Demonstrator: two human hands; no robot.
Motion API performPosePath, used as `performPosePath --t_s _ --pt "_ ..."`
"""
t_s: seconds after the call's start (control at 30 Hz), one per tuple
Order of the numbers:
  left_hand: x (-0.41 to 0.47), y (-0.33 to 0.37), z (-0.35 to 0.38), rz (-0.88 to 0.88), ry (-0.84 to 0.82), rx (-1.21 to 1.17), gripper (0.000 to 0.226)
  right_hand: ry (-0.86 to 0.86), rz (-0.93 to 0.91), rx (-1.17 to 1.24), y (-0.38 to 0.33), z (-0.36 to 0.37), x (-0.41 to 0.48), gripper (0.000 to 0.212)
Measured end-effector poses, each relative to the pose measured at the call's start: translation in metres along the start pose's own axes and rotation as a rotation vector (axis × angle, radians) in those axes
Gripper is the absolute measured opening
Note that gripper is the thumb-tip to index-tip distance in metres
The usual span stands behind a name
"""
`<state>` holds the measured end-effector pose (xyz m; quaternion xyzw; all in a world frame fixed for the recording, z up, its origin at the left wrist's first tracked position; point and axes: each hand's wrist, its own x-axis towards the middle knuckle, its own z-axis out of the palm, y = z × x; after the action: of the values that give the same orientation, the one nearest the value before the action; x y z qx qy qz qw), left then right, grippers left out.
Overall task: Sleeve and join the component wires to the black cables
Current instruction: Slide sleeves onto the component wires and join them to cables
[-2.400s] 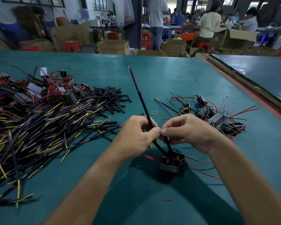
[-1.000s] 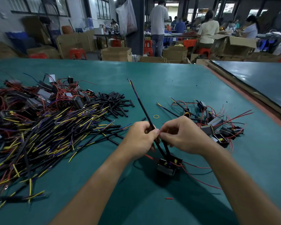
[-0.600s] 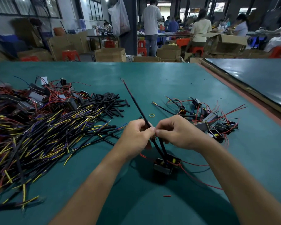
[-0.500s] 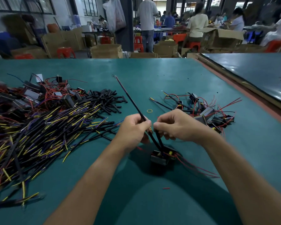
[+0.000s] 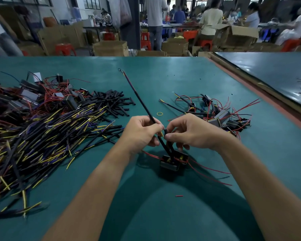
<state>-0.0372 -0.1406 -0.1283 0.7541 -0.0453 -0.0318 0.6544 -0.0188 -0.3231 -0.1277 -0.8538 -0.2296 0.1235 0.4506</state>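
Observation:
A small black component (image 5: 172, 162) with red wires sits on the green table just below my hands. A long black cable (image 5: 139, 100) rises from it, slanting up and to the left, with a ring terminal at its far tip. My left hand (image 5: 142, 134) grips this cable between thumb and fingers. My right hand (image 5: 189, 133) pinches a short black sleeve (image 5: 166, 134) standing on the component's wire, close beside the cable. Fingertips of both hands nearly meet.
A big heap of black cables with yellow ends (image 5: 42, 136) fills the left side. Short black sleeves (image 5: 115, 101) lie behind it. Several components with red wires (image 5: 219, 115) lie at the right. A yellow rubber band (image 5: 160, 113) and a red scrap (image 5: 179, 195) lie loose. The table edge (image 5: 268, 101) runs along the right.
My hands stay together over the component. The right hand's pinch on the short sleeve has shifted slightly, exposing its top end. The cable still leans up to the left.

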Motion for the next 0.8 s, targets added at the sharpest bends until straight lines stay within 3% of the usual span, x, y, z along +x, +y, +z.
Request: performPosePath --t_s 0.27,0.57,0.73,0.8 --pt "0.0041 -0.0025 0.0004 -0.001 0.074 0.066 0.031 0.032 -0.021 -0.005 -0.0042 0.0014 0.0008 0.012" --pt "0.0042 -0.0033 -0.0052 0.08 0.026 0.08 0.025 0.026 -0.032 -0.024 -0.0058 0.0034 0.0043 0.017" --pt "0.0038 -0.0058 -0.0052 0.112 0.059 0.034 0.001 0.017 -0.035 -0.046 -0.0053 0.0025 0.0038 0.018" --pt "0.004 -0.0062 -0.0063 0.117 0.077 0.023 0.009 0.017 -0.028 -0.074 -0.0039 0.002 0.0039 0.017"
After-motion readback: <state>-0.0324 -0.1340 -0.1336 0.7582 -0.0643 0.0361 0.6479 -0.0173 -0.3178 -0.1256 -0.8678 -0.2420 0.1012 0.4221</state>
